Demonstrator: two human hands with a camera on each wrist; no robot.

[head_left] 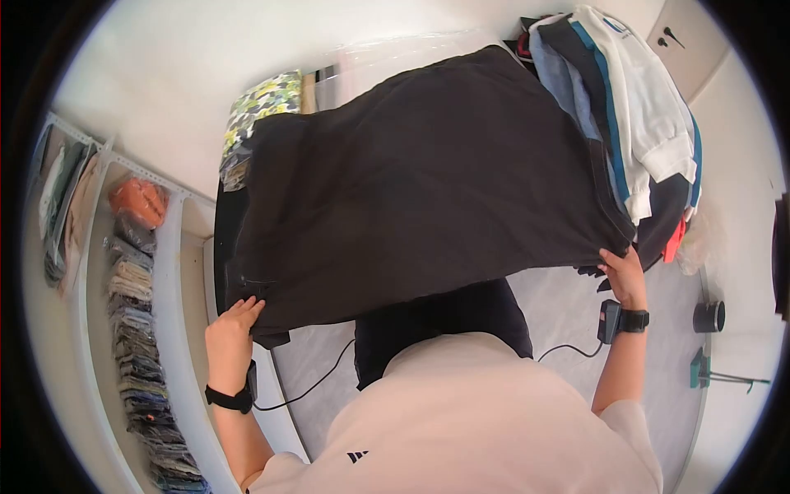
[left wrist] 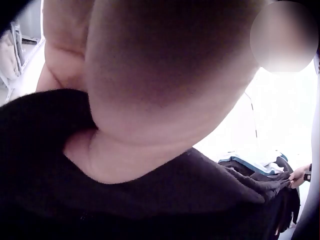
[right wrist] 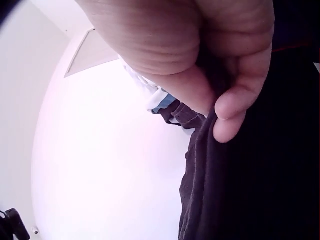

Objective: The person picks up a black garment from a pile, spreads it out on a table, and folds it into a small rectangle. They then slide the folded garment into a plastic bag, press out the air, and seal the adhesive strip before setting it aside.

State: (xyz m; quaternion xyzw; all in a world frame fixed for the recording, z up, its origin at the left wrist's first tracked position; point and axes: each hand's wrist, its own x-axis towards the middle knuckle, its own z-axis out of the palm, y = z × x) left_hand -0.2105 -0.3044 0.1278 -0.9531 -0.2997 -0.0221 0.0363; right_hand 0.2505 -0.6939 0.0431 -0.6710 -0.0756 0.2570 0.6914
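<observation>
A large black-brown garment (head_left: 428,181) is spread out in front of the person, its near edge stretched between both hands. My left hand (head_left: 230,333) holds the near left corner; in the left wrist view the thumb (left wrist: 125,155) lies against the dark cloth, with the fingers mostly hidden. At the near right corner my right hand (head_left: 627,280) pinches the edge. The right wrist view shows the thumb and fingertips (right wrist: 232,105) closed on a seamed fold of the cloth (right wrist: 200,175).
Beyond the right side lies a pile of clothes with a white sleeve (head_left: 658,123) on top. A patterned packet (head_left: 263,103) sits at the back left. Shelves (head_left: 169,329) with several bagged garments (head_left: 140,346) stand on the left. Cables run from both wrist devices (head_left: 609,321).
</observation>
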